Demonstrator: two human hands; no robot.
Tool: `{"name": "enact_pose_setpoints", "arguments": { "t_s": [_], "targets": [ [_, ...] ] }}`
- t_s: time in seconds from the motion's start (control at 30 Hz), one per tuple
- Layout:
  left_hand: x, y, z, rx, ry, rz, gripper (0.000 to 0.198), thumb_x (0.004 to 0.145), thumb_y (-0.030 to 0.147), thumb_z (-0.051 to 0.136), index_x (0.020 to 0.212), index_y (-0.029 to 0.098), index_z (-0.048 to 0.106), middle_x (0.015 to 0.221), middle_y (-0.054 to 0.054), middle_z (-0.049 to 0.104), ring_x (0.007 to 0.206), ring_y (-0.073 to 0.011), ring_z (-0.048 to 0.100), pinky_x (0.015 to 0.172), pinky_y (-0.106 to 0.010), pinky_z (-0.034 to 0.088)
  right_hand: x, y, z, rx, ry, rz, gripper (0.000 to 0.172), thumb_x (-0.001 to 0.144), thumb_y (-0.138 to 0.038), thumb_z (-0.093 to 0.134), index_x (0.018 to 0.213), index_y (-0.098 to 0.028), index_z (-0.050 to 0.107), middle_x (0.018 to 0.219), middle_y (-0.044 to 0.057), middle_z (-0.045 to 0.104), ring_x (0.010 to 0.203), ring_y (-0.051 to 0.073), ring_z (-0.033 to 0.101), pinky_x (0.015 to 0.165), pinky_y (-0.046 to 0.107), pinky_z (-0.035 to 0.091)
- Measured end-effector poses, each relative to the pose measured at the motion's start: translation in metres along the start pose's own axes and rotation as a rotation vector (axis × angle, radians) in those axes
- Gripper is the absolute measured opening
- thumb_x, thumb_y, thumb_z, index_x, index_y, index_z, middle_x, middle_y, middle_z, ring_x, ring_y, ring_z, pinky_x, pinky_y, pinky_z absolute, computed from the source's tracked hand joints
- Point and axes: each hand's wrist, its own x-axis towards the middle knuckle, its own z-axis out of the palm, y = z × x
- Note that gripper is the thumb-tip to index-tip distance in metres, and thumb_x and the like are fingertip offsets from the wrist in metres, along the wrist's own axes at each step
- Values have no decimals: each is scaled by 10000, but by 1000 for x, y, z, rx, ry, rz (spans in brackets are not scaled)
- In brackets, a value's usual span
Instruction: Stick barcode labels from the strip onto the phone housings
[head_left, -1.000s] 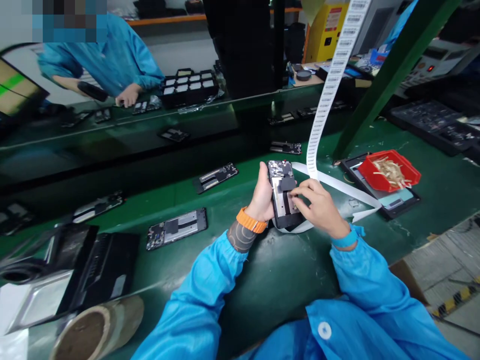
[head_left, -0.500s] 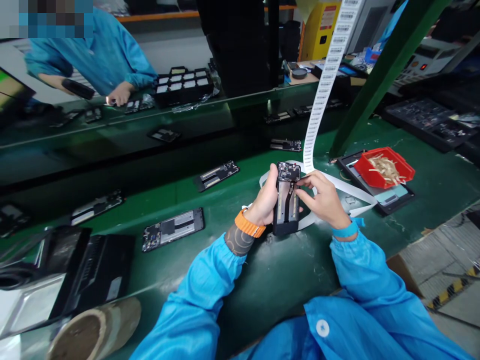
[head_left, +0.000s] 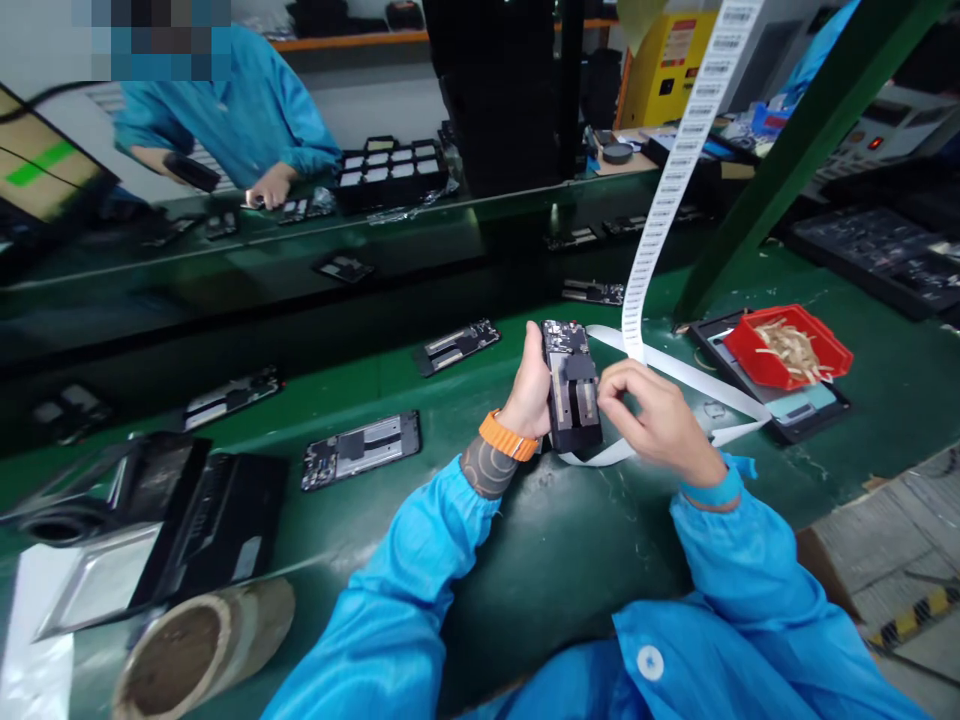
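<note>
My left hand is closed around an opened smartphone, gripping its left side and tilting it toward me above the bench. Bare circuitry shows at the phone's top end, and a dark flap lies across its middle. At the phone's right edge is my right hand, its thumb and fingers curled together; whatever they pinch, if anything, is hidden. A white strip of barcode labels hangs down behind the phone, and its loose white band loops across the bench around my hands.
More opened phones lie on the green bench, one left of my hands and another behind. A red tray of pale strips sits right. A cardboard tube is front left. A co-worker in blue works opposite.
My right hand has drawn back and down from the phone's upper middle to its right edge. The dark flap now covers the phone's middle. The view has shifted a little.
</note>
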Motion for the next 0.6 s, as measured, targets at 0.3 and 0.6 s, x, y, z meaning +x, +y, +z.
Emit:
{"name": "enact_pose_setpoints", "arguments": {
  "t_s": [0.3,0.6],
  "targets": [
    [-9,-3,9,-45,-88,-57,872,920,820,177,998,138,714,775,-120,704,727,-250,704,663,-349,569,-3,30,27,-212,257,74,209,945,-197,579,1114,-235,697,959,71,615,922,237,632,839,415,548],
    [-13,-13,8,116,-131,-64,781,918,808,298,1094,189,741,812,-83,725,705,-218,699,652,-312,571,4,30,13,-78,233,128,56,877,-164,628,875,-209,661,898,50,649,821,213,625,706,348,525]
  ]
}}
